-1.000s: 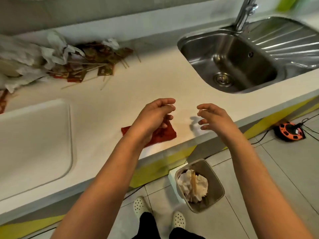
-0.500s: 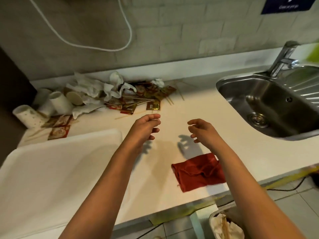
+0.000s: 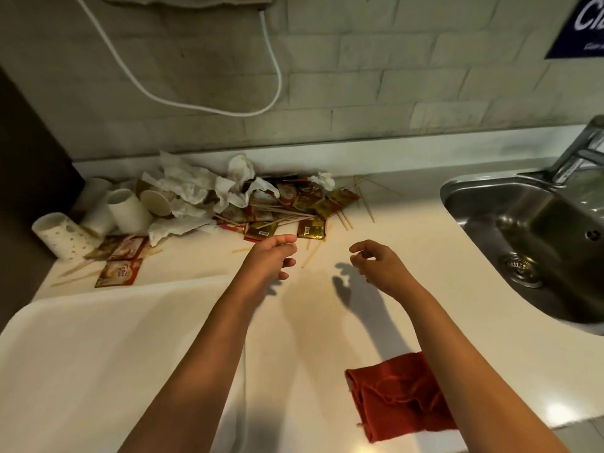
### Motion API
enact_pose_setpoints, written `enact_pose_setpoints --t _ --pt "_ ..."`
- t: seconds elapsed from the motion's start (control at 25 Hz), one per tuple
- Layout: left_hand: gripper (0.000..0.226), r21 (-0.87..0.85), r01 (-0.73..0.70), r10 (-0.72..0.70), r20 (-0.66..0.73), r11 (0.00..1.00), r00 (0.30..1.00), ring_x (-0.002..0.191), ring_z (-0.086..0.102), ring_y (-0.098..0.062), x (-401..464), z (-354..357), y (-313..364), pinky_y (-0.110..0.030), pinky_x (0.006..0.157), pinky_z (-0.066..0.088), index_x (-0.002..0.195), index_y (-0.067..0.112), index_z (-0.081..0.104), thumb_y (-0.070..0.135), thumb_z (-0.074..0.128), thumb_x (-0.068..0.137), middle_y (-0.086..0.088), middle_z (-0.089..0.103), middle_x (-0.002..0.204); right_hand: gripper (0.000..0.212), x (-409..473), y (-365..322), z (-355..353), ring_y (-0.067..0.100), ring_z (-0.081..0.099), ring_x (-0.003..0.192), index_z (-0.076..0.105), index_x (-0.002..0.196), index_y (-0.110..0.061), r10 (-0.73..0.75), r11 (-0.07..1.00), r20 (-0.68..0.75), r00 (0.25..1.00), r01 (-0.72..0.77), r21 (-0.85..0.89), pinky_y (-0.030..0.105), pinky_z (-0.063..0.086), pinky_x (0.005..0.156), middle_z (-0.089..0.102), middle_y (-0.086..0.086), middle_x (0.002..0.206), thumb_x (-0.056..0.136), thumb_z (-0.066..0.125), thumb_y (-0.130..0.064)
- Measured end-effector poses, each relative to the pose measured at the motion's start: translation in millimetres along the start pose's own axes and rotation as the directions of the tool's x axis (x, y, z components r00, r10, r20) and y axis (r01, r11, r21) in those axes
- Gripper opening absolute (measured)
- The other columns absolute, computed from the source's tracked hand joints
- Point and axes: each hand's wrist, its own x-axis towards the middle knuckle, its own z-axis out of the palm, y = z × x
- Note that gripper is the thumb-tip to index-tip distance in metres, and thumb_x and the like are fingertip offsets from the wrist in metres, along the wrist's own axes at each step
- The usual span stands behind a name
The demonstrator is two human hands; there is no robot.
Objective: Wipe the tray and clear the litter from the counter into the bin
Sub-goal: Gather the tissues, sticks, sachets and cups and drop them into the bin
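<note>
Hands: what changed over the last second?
The left hand let go of the red cloth, which now lies flat near the counter edge. Both hands, the right hand too, moved away from it toward the litter pile, fingers loosely curled, holding nothing. Pile and tray unchanged.

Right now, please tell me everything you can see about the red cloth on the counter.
The red cloth is a dark red, soft fabric, crumpled into loose folds with a frayed thread at its near corner. It lies on the white counter close to the front edge, unheld. The right forearm passes over its right side and hides that part.
</note>
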Motion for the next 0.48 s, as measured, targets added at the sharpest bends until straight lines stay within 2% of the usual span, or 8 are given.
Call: enact_pose_setpoints --t 0.12,0.28,0.48 --pt "0.016 0.019 0.007 -0.007 0.002 1.0 1.0 0.075 0.056 -0.01 25.8 6.6 4.0 -0.025 0.063 0.045 0.088 0.027 0.061 0.013 0.054 0.091 0.003 0.06 0.087 0.014 25.6 -0.6 -5.1 0.012 0.053 0.073 0.058 0.105 -0.018 -0.011 0.998 -0.009 1.0 0.01 -0.056 0.019 0.041 0.06 0.056 0.002 0.096 0.093 0.052 -0.016" --pt "0.014 0.05 0.042 -0.043 0.003 0.998 0.999 0.077 0.055 -0.012 61.0 18.9 2.4 -0.026 0.062 0.044 0.09 0.026 0.062 0.014 0.053 0.091 0.001 0.06 0.089 0.018 57.7 -1.0 -9.7 0.004 0.05 0.064 0.059 0.11 -0.013 -0.026 0.99 -0.019 0.999 0.023 -0.142 0.009 0.038 0.049 0.054 0.0 0.093 0.093 0.051 -0.013" --pt "0.016 0.118 0.095 -0.096 0.005 0.988 0.995 0.072 0.052 -0.012 99.1 32.7 -0.4 -0.024 0.058 0.04 0.104 0.019 0.062 0.015 0.053 0.091 0.001 0.058 0.078 0.019 96.8 0.9 -8.5 0.011 0.053 0.072 0.059 0.11 -0.013 -0.009 0.978 -0.002 1.0 0.009 -0.209 0.019 0.041 0.057 0.058 0.005 0.1 0.093 0.052 -0.018"
